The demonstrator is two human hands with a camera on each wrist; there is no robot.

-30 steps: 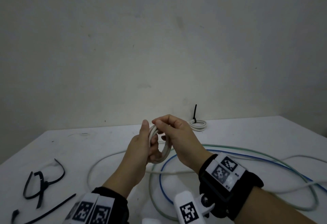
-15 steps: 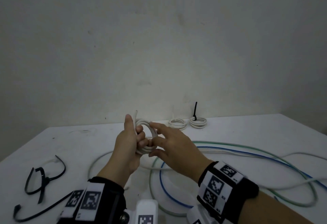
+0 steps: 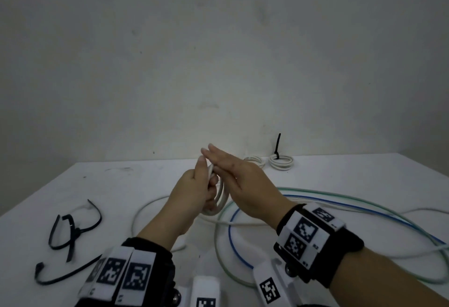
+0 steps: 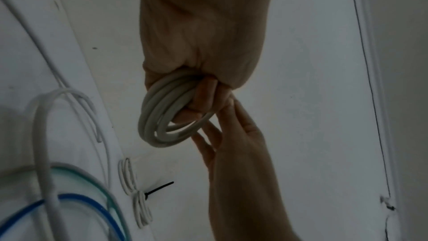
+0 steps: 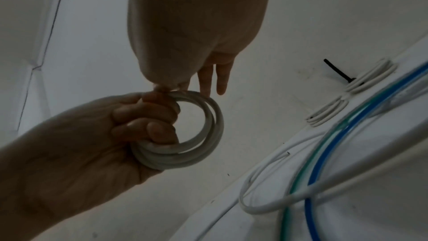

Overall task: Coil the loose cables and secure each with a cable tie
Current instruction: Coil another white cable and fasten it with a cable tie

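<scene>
Above the white surface (image 3: pixel 145 180), the left hand (image 3: pixel 194 192) holds a small white coil (image 5: pixel 197 135) upright, its fingers curled through the ring and gripping several turns together. The right hand (image 3: pixel 243 185) is flat, fingers straight, lying against the top of the coil; whether its thumb pinches a strand there is hard to tell, since the wrist views are dim.

By the far edge, two white coils lie side by side: the tied coil (image 3: pixel 281 163) has a black tie standing up from it, while on the neighbouring coil (image 3: pixel 254 160) I cannot make out a tie. That suggests one cable finished, perhaps two.

The coil in hand looks fully wound but carries no tie yet. Spare black cable ties (image 3: pixel 70 229) lie on the surface to the left, well apart from the hands. Still loose on the surface are a green cable (image 3: pixel 364 202), a blue cable (image 3: pixel 232 241) inside its loop, and a long white cable (image 3: pixel 145 209) crossing them. So the task seems under halfway: tie this coil, then wind and tie the rest.
</scene>
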